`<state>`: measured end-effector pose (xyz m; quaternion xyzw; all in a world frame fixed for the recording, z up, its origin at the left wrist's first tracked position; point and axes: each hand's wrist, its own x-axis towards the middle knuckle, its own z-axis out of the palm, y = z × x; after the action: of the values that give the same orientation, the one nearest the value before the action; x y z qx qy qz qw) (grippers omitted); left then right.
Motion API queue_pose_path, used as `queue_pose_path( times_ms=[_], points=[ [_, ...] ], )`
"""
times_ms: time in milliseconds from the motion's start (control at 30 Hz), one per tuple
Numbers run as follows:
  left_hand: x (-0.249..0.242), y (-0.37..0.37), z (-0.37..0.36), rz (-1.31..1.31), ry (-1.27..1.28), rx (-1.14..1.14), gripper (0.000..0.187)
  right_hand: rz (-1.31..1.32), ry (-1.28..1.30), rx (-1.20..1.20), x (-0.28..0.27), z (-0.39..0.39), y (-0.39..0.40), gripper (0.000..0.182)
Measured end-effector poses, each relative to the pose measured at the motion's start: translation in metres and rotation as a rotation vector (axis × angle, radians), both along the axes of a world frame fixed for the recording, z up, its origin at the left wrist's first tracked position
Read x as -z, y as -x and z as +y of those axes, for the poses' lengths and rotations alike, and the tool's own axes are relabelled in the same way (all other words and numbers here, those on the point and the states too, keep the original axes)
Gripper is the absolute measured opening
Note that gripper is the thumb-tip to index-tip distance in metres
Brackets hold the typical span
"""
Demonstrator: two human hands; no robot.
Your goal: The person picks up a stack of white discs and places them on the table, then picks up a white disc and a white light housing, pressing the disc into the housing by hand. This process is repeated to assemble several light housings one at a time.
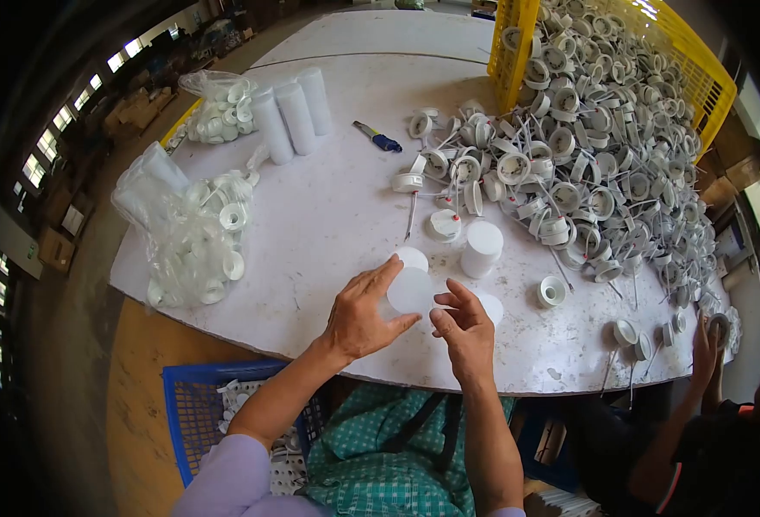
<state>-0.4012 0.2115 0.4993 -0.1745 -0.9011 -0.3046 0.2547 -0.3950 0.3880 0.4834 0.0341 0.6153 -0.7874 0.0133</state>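
Observation:
My left hand (360, 312) is wrapped around a white frosted cylinder (411, 291), its round end face turned up toward me. At the right edge of that cylinder is my right hand (466, 327), its fingers curved and a gap showing between thumb and forefinger. Just beyond the held piece, another white cylinder (413, 257) partly shows. A third white cylinder (482, 249) stands upright behind my right hand, and one more white round piece (491, 308) is partly hidden by that hand. A white ring-shaped cap (551, 292) lies farther right.
A large heap of white caps with wires (570, 146) spills from a yellow crate (507, 60). A utility knife (377, 137), tall white tubes (294, 119) and bagged white parts (195, 237) lie left. A blue crate (190, 422) sits below the table edge. At right, another person's hand (705, 349) holds a ring-shaped part.

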Motion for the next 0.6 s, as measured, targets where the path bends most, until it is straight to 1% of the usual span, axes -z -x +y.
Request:
queue_pose_path(
  times_ms=[67, 100, 233, 300, 433, 600],
  points=[
    [-0.002, -0.017, 0.006, -0.12, -0.097, 0.091, 0.073, 0.011, 0.064, -0.146, 0.002, -0.007, 0.0, 0.037],
    [-0.004, -0.021, 0.009, -0.031, -0.079, 0.134, 0.072, -0.043, 0.155, -0.177, 0.006, -0.01, -0.003, 0.032],
    [-0.001, -0.033, 0.012, 0.039, -0.028, 0.193, 0.072, -0.067, 0.199, -0.171, 0.014, -0.009, -0.014, 0.03],
    [-0.003, -0.035, 0.014, 0.039, -0.006, 0.205, 0.071, -0.085, 0.214, -0.229, 0.017, -0.002, -0.017, 0.028],
    [0.0, -0.038, 0.016, 0.038, 0.027, 0.23, 0.07, -0.101, 0.233, -0.217, 0.014, 0.003, -0.022, 0.026],
    [-0.004, -0.04, 0.017, 0.047, 0.028, 0.227, 0.069, -0.113, 0.242, -0.189, 0.023, 0.014, -0.024, 0.021]
  ],
)
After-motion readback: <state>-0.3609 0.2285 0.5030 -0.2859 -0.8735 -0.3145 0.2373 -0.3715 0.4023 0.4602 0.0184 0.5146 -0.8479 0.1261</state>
